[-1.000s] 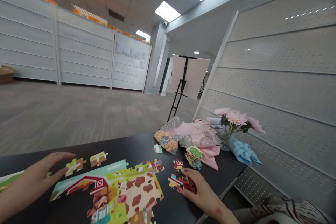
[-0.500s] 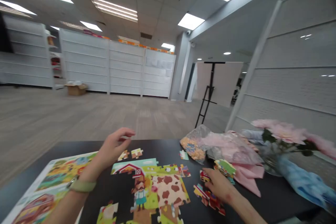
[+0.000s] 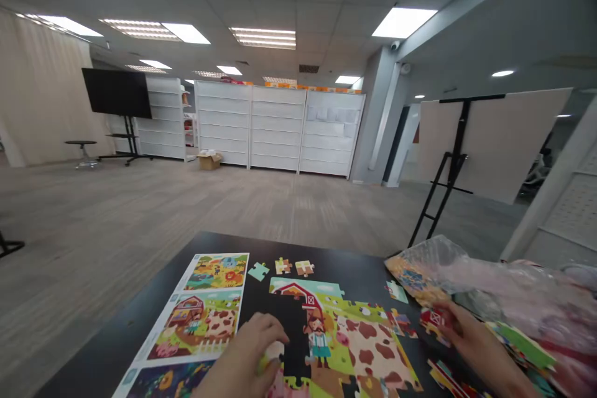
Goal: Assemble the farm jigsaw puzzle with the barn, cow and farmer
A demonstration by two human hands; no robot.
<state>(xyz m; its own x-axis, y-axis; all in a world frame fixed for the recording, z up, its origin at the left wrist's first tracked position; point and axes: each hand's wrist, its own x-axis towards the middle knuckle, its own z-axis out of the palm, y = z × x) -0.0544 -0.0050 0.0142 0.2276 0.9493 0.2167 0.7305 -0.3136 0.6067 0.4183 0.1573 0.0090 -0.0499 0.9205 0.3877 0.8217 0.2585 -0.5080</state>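
A partly joined farm jigsaw puzzle (image 3: 373, 348) shows a cow, a farmer and a red barn roof, with a dark gap on its left side. My left hand (image 3: 252, 351) is at that left side, fingers curled on a pale green and white puzzle piece (image 3: 274, 353), partly hidden by them. To the right of the puzzle, my right hand (image 3: 471, 339) pinches a red barn puzzle piece (image 3: 433, 319) between thumb and fingers. Loose red and yellow pieces (image 3: 450, 379) lie below it. A stack of pieces (image 3: 522, 345) is beside the right wrist, partly covered.
A printed picture sheet (image 3: 186, 305) lies on the black table (image 3: 140, 298) at the left. Three loose pieces (image 3: 282, 266) sit along the back edge, another (image 3: 396, 291) further right. Plastic bags (image 3: 433, 261) and pink wrapped stuff crowd the right side.
The view has turned left. My left hand has come down from the table's back edge to the puzzle's left side, onto a piece. The red barn piece now shows clearly in my right hand.
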